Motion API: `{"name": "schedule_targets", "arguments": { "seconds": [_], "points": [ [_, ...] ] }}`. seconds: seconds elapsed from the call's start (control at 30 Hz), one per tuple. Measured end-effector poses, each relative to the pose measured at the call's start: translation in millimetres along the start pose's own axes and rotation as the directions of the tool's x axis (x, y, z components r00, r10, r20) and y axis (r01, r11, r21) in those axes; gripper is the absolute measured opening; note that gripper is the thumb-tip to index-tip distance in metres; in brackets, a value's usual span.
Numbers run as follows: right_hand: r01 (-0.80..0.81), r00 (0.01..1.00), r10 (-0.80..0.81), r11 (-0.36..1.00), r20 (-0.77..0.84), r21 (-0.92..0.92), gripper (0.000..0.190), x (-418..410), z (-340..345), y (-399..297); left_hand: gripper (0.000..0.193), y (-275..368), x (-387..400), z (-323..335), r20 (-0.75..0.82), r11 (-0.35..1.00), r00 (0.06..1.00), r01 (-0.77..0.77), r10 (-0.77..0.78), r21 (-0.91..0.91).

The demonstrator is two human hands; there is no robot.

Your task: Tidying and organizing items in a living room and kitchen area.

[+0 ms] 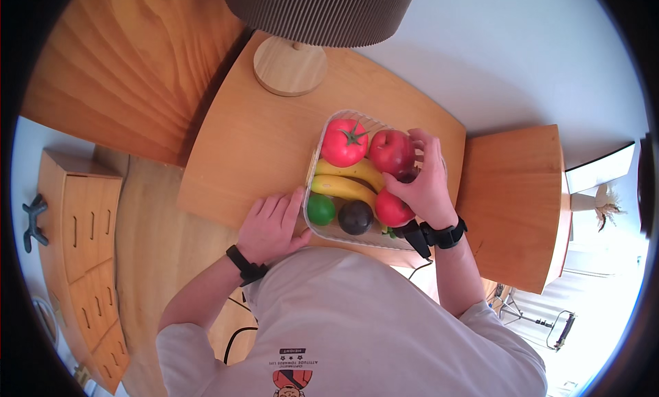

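Note:
A clear plastic basket (312,157) sits on the wooden table before me, filled with fruit and vegetables. Inside are a red tomato (344,144) with a green stem, a large red apple (392,149), two yellow bananas (340,187), a green round fruit (321,210), a dark round fruit (356,217) and a smaller red fruit (394,208). My right hand (427,186) reaches over the basket's right side, thumb and fingers curved about a dark fruit (410,175) beside the apple; its grip is partly hidden. Palm down, my left hand (273,219) rests against the basket's left side, holding nothing.
A table lamp with a pleated shade (319,11) and round wooden base (291,65) stands at the table's far end. Wooden furniture (509,206) adjoins on the right, with a wall behind. A drawer cabinet (87,232) is at far left.

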State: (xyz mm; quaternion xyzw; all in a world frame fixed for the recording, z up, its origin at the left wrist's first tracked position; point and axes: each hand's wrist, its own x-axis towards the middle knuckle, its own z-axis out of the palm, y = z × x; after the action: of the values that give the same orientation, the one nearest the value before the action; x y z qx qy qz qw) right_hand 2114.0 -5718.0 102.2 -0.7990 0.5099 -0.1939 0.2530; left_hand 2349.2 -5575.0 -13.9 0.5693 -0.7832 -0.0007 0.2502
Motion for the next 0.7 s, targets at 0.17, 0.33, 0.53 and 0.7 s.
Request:
{"name": "schedule_targets", "arguments": {
  "seconds": [0.17, 0.33, 0.53, 0.7],
  "points": [
    [-0.073, 0.986, 0.152, 0.776, -0.073, 0.627, 0.066, 0, -7, 7, 0.072, -1, 0, -1, -0.01, 1.0, 1.0, 0.007, -0.007, 0.005],
    [-0.225, 0.963, 0.172, 0.089, 0.208, 0.97, 0.052, 1, -32, 5, 0.071, -1, -1, -3, 0.027, 1.0, 0.999, 0.023, -0.023, 0.0],
    [-0.26, 0.948, 0.303, 0.573, 0.093, 0.777, 0.059, -2, -37, 5, 0.072, -2, -3, -2, 0.029, 1.0, 1.0, 0.003, -0.003, 0.007],
    [-0.033, 0.999, 0.04, 0.942, -0.014, 0.334, 0.067, -6, -27, 6, 0.071, -1, -1, -2, 0.006, 1.0, 1.0, 0.009, -0.008, -0.014]
  ]
}}
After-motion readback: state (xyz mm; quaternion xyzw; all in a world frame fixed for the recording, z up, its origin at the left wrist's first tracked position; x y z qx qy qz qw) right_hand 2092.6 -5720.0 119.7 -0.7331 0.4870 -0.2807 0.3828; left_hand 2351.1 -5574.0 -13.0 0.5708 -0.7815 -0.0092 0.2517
